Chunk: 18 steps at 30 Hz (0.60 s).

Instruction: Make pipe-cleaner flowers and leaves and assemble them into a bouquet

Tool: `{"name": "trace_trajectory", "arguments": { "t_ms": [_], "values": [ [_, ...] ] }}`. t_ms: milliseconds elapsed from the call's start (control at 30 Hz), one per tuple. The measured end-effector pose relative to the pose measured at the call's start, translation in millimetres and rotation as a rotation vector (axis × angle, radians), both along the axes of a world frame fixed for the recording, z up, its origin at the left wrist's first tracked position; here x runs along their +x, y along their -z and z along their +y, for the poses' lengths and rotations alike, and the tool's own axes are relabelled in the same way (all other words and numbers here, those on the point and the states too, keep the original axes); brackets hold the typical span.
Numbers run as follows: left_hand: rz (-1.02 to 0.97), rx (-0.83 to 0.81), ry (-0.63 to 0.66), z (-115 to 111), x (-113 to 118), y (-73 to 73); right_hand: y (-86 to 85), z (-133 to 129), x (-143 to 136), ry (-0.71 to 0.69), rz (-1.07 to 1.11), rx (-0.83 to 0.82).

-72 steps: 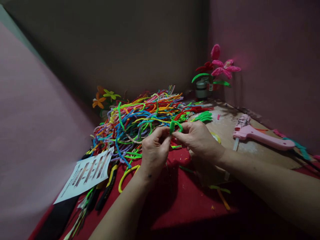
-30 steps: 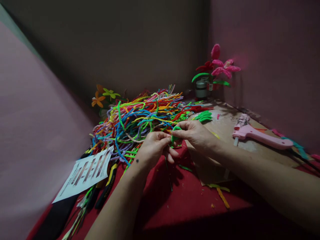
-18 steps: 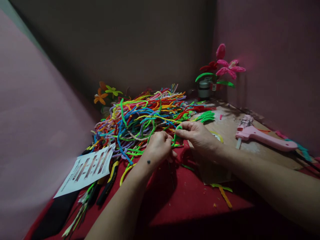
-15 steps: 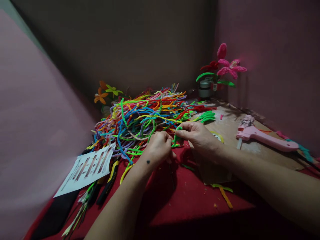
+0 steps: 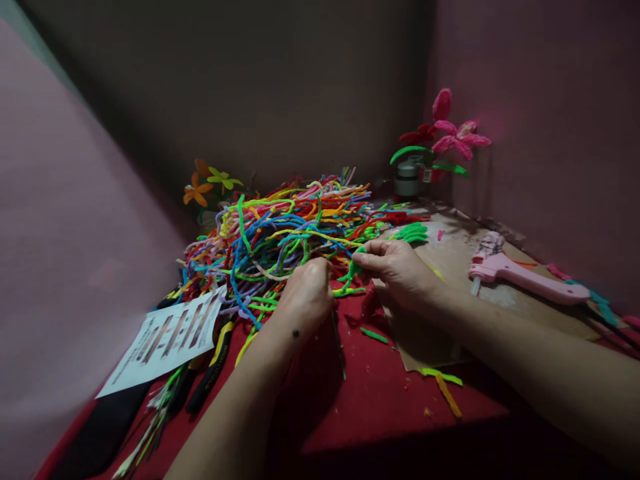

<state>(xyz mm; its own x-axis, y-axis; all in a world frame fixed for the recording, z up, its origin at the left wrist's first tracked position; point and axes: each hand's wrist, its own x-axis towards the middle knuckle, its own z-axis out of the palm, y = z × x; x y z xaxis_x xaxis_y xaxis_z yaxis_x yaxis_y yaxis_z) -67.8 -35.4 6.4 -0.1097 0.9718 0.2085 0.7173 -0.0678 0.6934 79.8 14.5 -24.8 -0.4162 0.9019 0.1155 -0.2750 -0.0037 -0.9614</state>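
My right hand [image 5: 395,267] pinches a short fuzzy green pipe cleaner [image 5: 353,269] between thumb and forefinger, above the red cloth. To its left, my left hand [image 5: 307,293] is closed, its back toward me; its fingertips and whatever they hold are hidden. A thin dark wire [image 5: 341,350] shows below that hand; whether it is held I cannot tell. Right behind both hands lies a big heap of many-coloured pipe cleaners [image 5: 285,227]. A small cut green piece [image 5: 374,335] rests on the red cloth [image 5: 360,413] between my forearms.
A pink glue gun [image 5: 525,277] lies on a brown board [image 5: 430,333] at right, near green bundled pieces [image 5: 413,233]. Pipe-cleaner flowers [image 5: 460,139] stand behind. At left are a printed sheet [image 5: 165,340] and yellow-black handled pliers [image 5: 215,367]. Yellow-green and orange scraps [image 5: 449,395] lie in front.
My left hand has drawn leftward, away from the right, widening the gap between them. The right hand still pinches the green pipe cleaner. The whole view has shifted slightly.
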Motion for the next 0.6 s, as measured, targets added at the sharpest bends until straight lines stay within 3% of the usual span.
{"name": "trace_trajectory", "arguments": {
  "t_ms": [67,267,600],
  "values": [
    [0.036,0.085,0.001,-2,4,-3.0,-1.7,0,0,0.017,-0.004,0.003],
    [-0.12,-0.157,0.214,-6,14,-4.9,0.3,1,0,-0.022,0.039,0.02],
    [-0.311,-0.067,0.094,-4,19,1.4,-2.5,-5,0,-0.045,-0.008,0.013]
  ]
}}
